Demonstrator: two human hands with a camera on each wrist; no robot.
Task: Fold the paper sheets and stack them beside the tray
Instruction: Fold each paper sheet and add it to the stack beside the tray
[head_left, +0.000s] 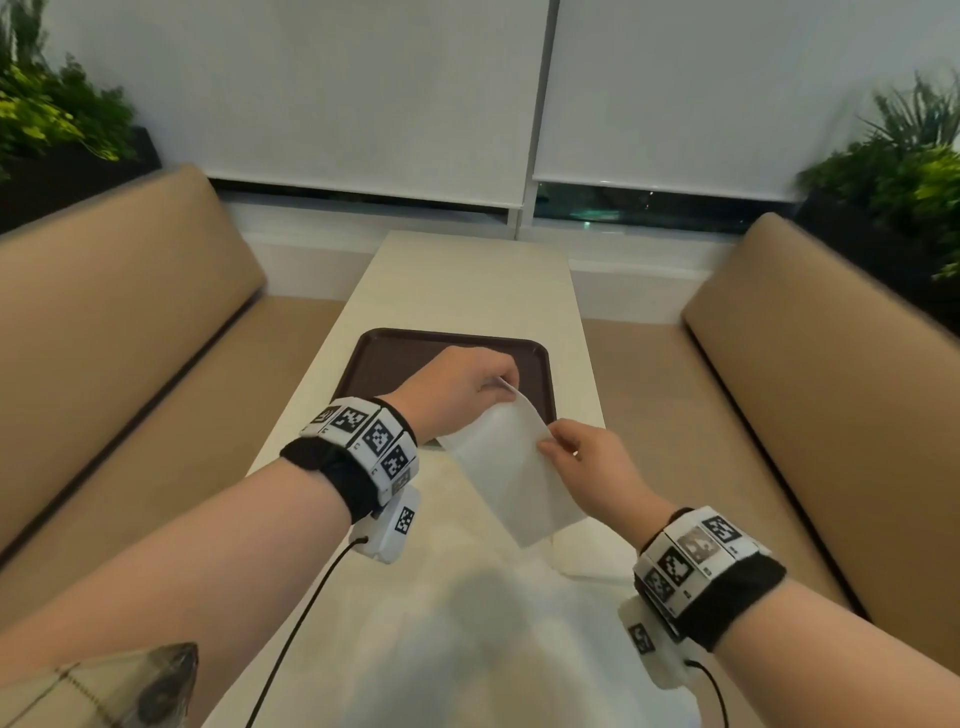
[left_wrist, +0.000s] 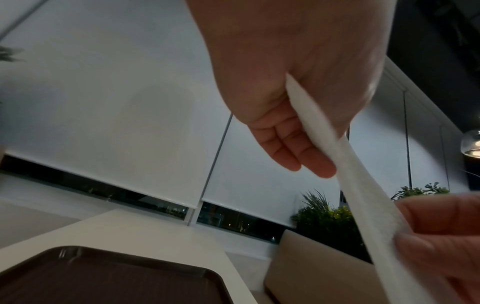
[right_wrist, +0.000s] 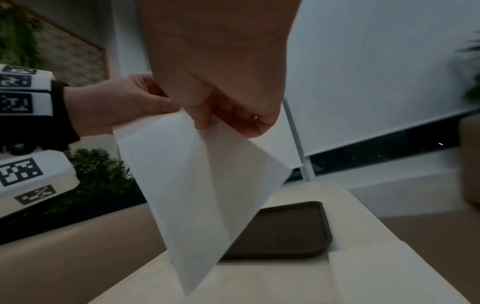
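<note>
Above the table (head_left: 467, 291), one paper sheet (head_left: 511, 467) hangs between two hands: left hand (head_left: 457, 387) pinches its top corner, right hand (head_left: 582, 462) pinches its side edge, over one brown tray (head_left: 384, 358).

One paper sheet (head_left: 511, 467) is held up, two hands grip it, one brown tray (head_left: 384, 358) sits at twelve o'clock, two benches flank one table (head_left: 467, 280).

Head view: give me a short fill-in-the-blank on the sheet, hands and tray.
1. The sheet is held by ____ hands.
2. The left hand pinches its ____ corner.
3. The tray is ____ in colour.
4. The right hand grips the sheet's ____ edge.

Missing: both; top; brown; right
</note>
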